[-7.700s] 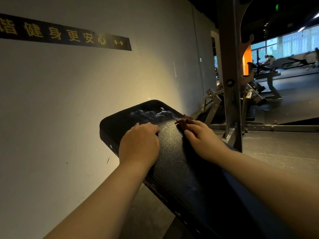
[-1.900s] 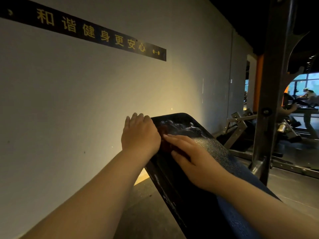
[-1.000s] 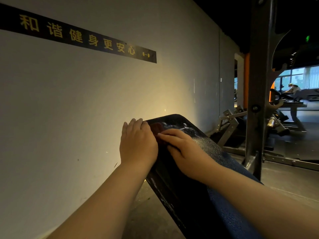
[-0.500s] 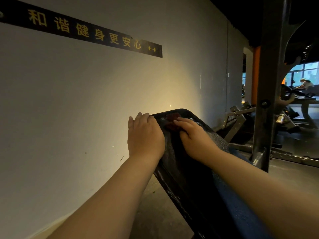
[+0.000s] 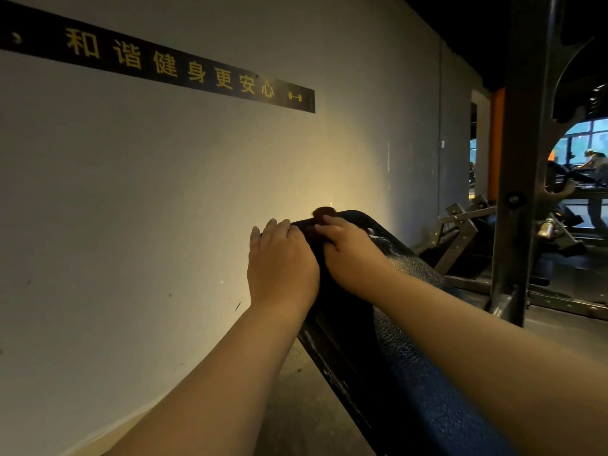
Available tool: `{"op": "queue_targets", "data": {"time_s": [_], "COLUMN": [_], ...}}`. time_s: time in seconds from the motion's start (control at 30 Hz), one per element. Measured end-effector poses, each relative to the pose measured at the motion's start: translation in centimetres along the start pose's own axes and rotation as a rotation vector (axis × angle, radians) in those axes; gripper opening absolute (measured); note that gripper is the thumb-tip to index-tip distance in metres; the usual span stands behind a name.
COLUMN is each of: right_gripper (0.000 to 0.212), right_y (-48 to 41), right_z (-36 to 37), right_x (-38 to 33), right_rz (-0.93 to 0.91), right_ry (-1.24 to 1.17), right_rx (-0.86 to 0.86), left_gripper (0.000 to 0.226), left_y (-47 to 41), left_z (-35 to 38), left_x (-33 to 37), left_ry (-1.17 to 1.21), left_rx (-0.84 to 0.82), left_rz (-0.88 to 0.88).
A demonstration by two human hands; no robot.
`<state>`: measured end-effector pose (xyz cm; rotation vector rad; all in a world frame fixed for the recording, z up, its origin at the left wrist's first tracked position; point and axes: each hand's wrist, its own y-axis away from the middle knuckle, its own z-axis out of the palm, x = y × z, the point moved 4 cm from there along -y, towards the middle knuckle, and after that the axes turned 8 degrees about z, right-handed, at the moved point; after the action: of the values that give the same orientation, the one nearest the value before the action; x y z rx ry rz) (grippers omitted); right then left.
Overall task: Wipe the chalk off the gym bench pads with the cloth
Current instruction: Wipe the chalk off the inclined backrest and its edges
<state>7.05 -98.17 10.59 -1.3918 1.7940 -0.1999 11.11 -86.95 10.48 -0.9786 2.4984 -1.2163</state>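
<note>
**Bench pad check: cloth at the far rim**

Your two forearms reach up the sloping black bench pad (image 5: 404,324), which runs from near right to far centre beside the grey wall (image 5: 164,209). Your left hand (image 5: 281,261) rests on the pad's left edge near its far end, with the fingers fairly straight, together and holding nothing. Your right hand (image 5: 348,255) sits just beside it on the pad's top face. Its fingers are curled down on the dark red cloth (image 5: 324,212), and a tuft of cloth shows past them at the far rim. White chalk (image 5: 375,233) smears lie just right of that hand. Farther right stands a steel rack upright (image 5: 523,159). A black sign (image 5: 164,65) with yellow characters runs along the wall.
</note>
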Motion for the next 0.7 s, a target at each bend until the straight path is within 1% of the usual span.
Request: {"op": "queue_targets", "data": {"time_s": [0.1,0.17,0.27,0.33,0.4,0.47,0.53,0.6,0.7], "right_gripper": [0.044,0.044,0.045,0.047,0.048,0.047,0.047,0.047,0.046], "right_y": [1.1,1.0,-1.7,-2.6,-1.9,-0.2,1.1,0.6,-2.0], "right_z": [0.6,0.0,-0.8,-0.6,0.0,0.4,0.0,-0.6,-0.8], "right_x": [-0.9,-0.1,2.0,1.5,0.0,-0.5,-0.2,1.0,2.3], "right_rz": [-0.099,-0.111,0.018,0.059,-0.015,-0.119,-0.181,-0.146,0.014], "right_ry": [-0.062,-0.050,-0.032,0.013,0.053,0.016,-0.025,-0.012,-0.009], "right_rx": [-0.048,-0.070,-0.045,-0.007,-0.003,-0.024,-0.065,-0.088,-0.014], "left_gripper": [0.045,0.045,0.047,0.047,0.046,0.046,0.046,0.047,0.048], "left_y": [0.0,0.0,0.1,0.2,0.2,0.1,0.1,0.1,0.3], "left_z": [0.6,0.4,-0.1,-0.4,-0.2,0.1,0.2,0.1,-0.3], "left_x": [-0.4,-0.4,0.1,0.2,0.0,-0.2,-0.3,-0.2,0.1], "left_ry": [0.022,0.059,0.025,0.032,0.043,0.042,0.066,0.061,0.044], "left_rx": [-0.012,0.013,0.025,0.024,0.014,0.021,0.024,0.030,0.031], "left_rz": [-0.004,-0.023,-0.014,-0.029,-0.037,-0.022,-0.033,-0.035,-0.030]}}
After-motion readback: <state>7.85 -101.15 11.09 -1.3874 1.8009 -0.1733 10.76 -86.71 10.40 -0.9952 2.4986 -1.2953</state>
